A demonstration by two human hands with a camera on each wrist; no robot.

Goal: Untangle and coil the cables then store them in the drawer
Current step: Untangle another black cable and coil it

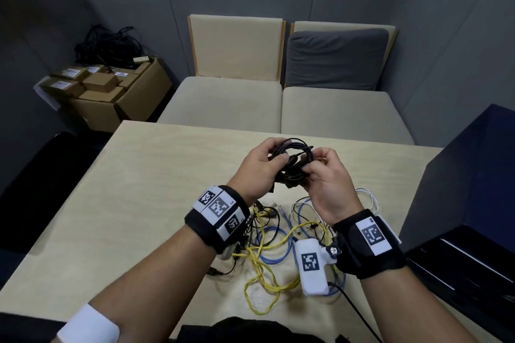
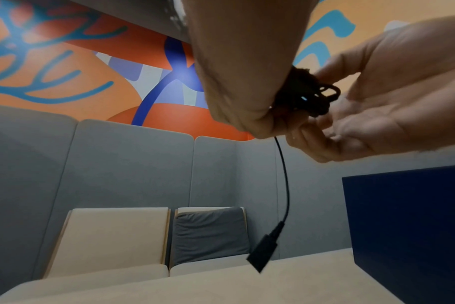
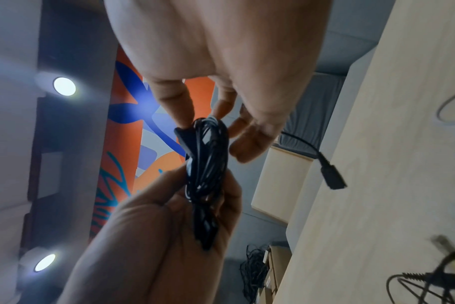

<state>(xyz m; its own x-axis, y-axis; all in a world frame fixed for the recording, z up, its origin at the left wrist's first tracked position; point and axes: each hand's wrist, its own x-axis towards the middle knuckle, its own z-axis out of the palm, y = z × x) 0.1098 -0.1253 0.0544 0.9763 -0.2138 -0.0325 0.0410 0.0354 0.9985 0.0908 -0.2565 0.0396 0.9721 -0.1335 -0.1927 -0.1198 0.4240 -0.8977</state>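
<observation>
Both hands are raised above the middle of the pale wooden tabletop [image 1: 156, 175], whose far edge runs just beyond them and whose left half lies bare; the left hand [image 1: 260, 166] is curled round one side of a coiled black cable [image 1: 292, 160], and the right hand [image 1: 324, 175] pinches the other side of the same coil with thumb and fingertips, the other fingers loosely bent; from the coil a short free end hangs down to a black plug [image 2: 264, 252], which dangles clear of the tabletop; under the wrists, toward the near edge, a tangled heap of cables is spread on the wood, among them a yellow cable [image 1: 267, 284], a blue cable [image 1: 274, 256], a white cable [image 1: 367, 198] and thin black ones; a dark blue cabinet [image 1: 468, 184] stands along the right side, closing that flank; across the far edge stands a beige sofa [image 1: 284, 103] with a grey cushion [image 1: 335, 60]; in the left corner sit cardboard boxes [image 1: 108, 92] topped by a pile of black wires [image 1: 108, 46]; grey padded panels wall the room, with an orange and blue mural [image 2: 91, 67] above.
</observation>
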